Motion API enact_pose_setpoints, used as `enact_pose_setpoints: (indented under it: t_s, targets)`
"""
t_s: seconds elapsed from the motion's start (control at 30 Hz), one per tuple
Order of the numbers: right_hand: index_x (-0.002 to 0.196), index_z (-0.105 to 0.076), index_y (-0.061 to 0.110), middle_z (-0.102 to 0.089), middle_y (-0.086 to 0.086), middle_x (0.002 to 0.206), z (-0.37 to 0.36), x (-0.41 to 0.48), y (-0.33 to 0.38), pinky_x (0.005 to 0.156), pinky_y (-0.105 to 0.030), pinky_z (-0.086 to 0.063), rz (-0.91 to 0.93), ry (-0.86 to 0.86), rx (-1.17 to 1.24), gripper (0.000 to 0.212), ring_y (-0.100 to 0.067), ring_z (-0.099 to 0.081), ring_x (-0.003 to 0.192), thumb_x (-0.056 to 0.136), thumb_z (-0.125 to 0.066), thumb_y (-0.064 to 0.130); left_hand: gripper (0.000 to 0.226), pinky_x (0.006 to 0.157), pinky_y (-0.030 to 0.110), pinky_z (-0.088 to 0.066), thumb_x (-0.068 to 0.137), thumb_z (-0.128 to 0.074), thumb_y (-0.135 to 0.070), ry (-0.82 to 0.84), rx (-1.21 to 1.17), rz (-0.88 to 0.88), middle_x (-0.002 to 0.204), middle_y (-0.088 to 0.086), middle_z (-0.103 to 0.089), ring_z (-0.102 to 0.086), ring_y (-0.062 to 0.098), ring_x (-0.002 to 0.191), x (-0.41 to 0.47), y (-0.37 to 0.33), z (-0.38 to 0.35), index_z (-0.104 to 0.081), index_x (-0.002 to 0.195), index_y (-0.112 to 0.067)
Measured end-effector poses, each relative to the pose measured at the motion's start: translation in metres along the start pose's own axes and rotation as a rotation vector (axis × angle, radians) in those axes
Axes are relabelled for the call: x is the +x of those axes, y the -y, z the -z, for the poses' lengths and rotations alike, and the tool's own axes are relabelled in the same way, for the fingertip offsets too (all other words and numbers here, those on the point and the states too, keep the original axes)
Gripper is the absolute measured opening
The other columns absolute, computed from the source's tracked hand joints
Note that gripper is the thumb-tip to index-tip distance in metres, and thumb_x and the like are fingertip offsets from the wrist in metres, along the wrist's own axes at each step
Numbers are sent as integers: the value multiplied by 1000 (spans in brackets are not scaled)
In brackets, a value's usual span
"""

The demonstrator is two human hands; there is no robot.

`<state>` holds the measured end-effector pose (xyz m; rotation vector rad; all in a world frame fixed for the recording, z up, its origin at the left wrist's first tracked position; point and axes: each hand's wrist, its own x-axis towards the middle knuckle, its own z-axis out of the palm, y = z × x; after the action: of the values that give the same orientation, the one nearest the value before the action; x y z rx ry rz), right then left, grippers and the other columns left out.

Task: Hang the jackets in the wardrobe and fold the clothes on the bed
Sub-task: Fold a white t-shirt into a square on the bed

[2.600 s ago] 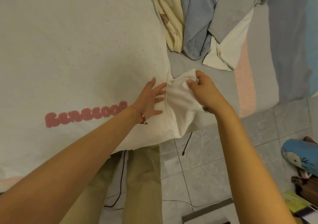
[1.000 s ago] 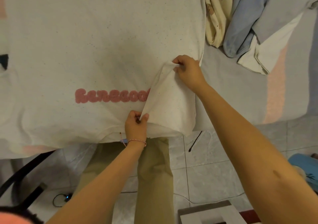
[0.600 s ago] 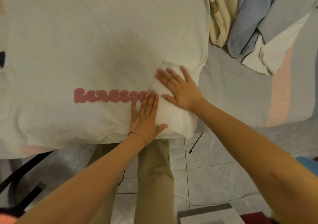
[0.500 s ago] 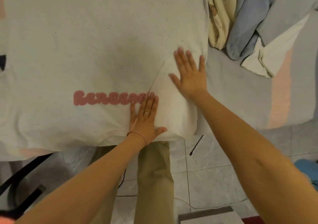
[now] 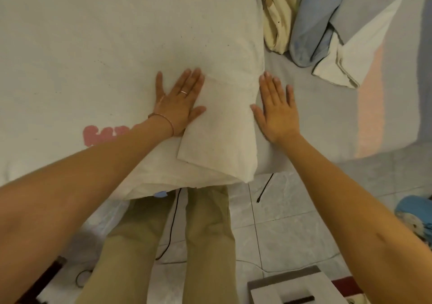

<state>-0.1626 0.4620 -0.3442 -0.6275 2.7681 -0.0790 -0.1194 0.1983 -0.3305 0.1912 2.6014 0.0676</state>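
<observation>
A bed with a grey sheet (image 5: 315, 121) stands on a pale grey marbled tile floor (image 5: 292, 222) crossed by a thin black cable (image 5: 171, 229).

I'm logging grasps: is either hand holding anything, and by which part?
Nothing is held. The left hand lies flat on the white T-shirt at the edge of its folded-in sleeve; the right hand lies flat on the grey bed sheet.

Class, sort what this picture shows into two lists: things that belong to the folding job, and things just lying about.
Belongs to the job: white T-shirt with pink lettering, its folded-in sleeve, left hand flat on the shirt, right hand flat on the bed, heap of unfolded clothes.

Just lying about: black cable on the floor tiles, grey box, blue thing at right edge.
</observation>
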Motion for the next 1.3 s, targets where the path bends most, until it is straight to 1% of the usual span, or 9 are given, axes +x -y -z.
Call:
enact_pose_setpoints:
  t_s: [0.27,0.47,0.6,0.7,0.83,0.93,1.0,1.13,1.3]
  targets:
    - [150,-13,15,-16,-4,156,-31,-91,61,120,-36,-3,289,-81,50,56,-15,-10,145,102,-22,41,65,112,50,12,96,-20,-43,-196,52,-333,156,2,7,3,18,144,-44,-42,-37,5,148,-14]
    - [151,9,20,16,4,158,-60,-146,41,119,-43,2,9,0,-46,58,-16,10,147,102,-8,46,63,113,53,4,94,0,-54,-112,126,-351,156,-1,18,16,19,143,-66,-1,-58,4,150,-23]
    - [152,5,16,13,-2,159,-52,-148,61,118,-47,0,-66,9,-56,69,-25,-3,146,98,-34,35,63,114,54,2,95,-5,-52,-33,115,-348,157,1,12,9,23,145,-78,5,-55,2,150,-22]
    - [150,-22,12,-19,-17,156,-36,-149,76,117,-50,-5,-222,-25,8,84,-31,-17,140,80,-68,16,77,112,52,10,92,-30,-50,91,113,-392,155,4,23,19,24,142,-90,14,-52,15,148,-21]
    - [135,-47,7,-37,-22,144,-9,-126,97,115,-47,-10,-245,-122,93,62,-33,-24,134,75,-57,18,84,112,44,18,94,-38,-49,538,133,-439,146,0,38,32,20,137,-111,24,-14,28,142,-27]
    - [130,-50,7,-38,-20,139,-1,-93,117,113,-44,-12,-125,-171,157,56,-31,-28,132,75,-45,18,45,112,29,-24,98,-41,-36,570,-421,-181,149,-7,-34,-35,14,133,-127,50,20,-33,142,-31]
    - [128,-50,6,-43,-22,136,1,-66,140,112,-44,-16,-57,-202,240,54,-31,-30,130,75,-50,12,36,100,22,-33,96,-48,-26,335,-758,59,132,-4,-52,-48,11,116,-147,88,29,-47,132,-25]
    - [125,-53,0,-49,-26,130,4,-20,197,107,-45,-36,-28,-237,381,45,-37,-43,123,81,-59,3,50,107,29,-23,87,-63,-12,-247,-720,591,140,15,-40,-37,30,128,-182,180,9,-46,133,-8]
    - [122,-57,2,-55,-19,124,2,9,284,99,-38,-42,231,-96,406,46,-32,-53,112,77,-65,1,79,114,44,-11,86,-65,-27,-247,-788,1005,155,9,-7,-11,30,141,-216,239,-20,-16,148,-18]
